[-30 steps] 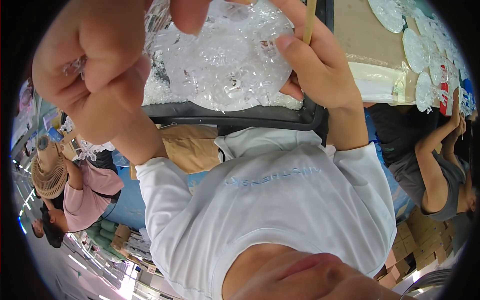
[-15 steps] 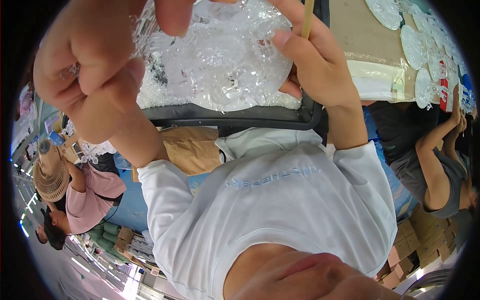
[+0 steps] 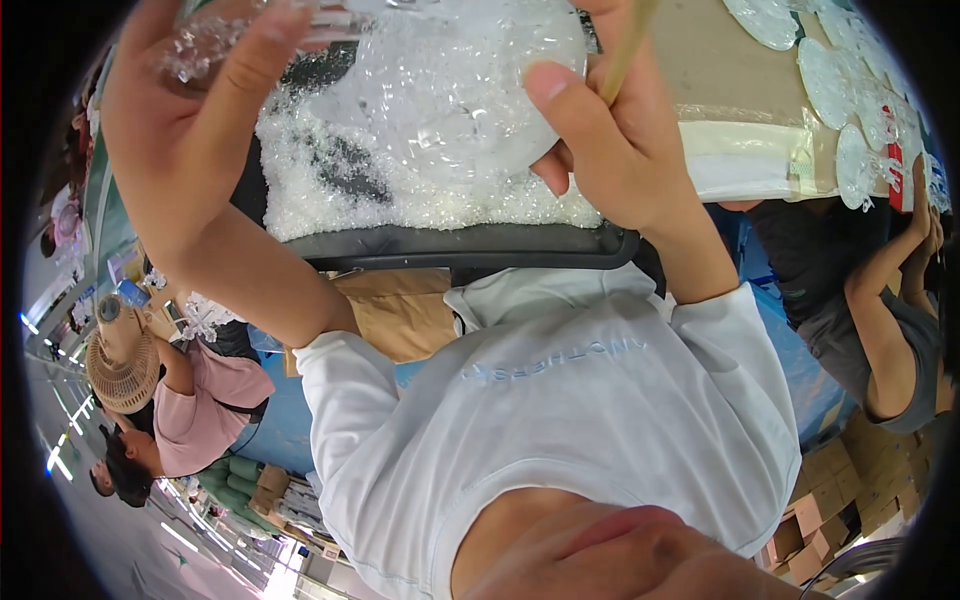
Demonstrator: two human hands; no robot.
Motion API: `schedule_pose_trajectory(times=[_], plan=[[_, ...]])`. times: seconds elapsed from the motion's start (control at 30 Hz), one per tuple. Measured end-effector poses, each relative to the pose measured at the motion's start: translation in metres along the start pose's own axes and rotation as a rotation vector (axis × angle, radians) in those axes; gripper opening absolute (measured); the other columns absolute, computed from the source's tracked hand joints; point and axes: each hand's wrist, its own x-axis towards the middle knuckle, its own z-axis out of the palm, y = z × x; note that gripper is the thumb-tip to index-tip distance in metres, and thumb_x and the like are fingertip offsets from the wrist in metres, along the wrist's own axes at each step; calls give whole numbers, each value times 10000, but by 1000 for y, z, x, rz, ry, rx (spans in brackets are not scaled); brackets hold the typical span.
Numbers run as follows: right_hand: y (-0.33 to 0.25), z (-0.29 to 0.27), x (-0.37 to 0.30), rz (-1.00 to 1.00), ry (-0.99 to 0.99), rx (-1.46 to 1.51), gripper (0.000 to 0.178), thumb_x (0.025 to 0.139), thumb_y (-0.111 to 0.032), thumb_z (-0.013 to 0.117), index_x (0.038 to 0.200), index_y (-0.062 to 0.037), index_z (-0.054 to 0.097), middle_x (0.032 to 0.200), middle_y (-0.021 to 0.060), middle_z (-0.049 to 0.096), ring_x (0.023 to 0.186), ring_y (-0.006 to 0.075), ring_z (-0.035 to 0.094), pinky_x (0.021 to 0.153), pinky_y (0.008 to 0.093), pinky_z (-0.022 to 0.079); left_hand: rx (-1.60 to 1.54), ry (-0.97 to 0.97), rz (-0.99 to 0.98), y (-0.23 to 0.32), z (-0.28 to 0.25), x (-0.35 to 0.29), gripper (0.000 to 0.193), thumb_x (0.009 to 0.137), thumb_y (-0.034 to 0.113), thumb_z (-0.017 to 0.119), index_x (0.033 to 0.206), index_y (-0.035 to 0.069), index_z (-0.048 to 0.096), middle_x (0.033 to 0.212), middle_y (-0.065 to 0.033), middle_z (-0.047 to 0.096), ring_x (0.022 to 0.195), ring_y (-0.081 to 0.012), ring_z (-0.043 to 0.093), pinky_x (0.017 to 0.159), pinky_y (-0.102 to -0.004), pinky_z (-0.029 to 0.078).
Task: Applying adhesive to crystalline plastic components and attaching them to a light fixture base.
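On my feed, the left hand (image 3: 180, 130), above the left side of the black rectangular tray (image 3: 480, 250), grips clear plastic pieces (image 3: 205, 45). Over the tray's middle I see a clear round plastic disc (image 3: 465, 110), its edge pinched by the right hand (image 3: 625, 160) (which also holds a slim tan stick (image 3: 630, 55)).

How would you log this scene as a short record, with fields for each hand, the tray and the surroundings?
Left hand: curled around clear, glittery pieces
Right hand: thumb on the edge of a clear round disc, with a thin tan stick at the fingers
Tray: black-rimmed, holding clear granules
Far right: more clear discs; a person in a dark top
Far left: a person in a pink top beside a fan
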Motion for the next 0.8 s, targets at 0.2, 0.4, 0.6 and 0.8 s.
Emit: schedule_pose_trajectory(times=[0.2,0.4,0.6,0.8], plan=[[0,-1,-16,-97,35,-31,340,997,6,524,1315,-49,417,728,-1,535,475,29,495,429,208,378,-468,574,661,-29,44,17,464,1000,195,696,1344,-19,468,853,-49,722,645,-34,591,659,-202,510],[-7,-6,-12,-392,-87,-523,389,991,9,521,1350,-48,382,580,-12,490,453,52,500,423,214,355,-27,531,-28,18,39,-9,401,1006,181,687,1301,-12,495,892,-70,742,643,-21,594,561,-151,438],[48,-14,34,-898,-370,479,810,946,11,535,1622,-9,89,661,83,617,437,117,537,401,239,351,178,519,68,17,40,6,343,1002,147,683,1263,-19,534,918,-128,748,648,-60,621,551,-144,427],[-8,1,-3,213,12,356,551,909,2,588,1431,96,438,802,115,666,421,115,514,379,251,348,93,444,-3,-40,29,-10,383,1007,168,665,1295,-23,501,983,-130,710,715,-69,610,597,-157,427]])
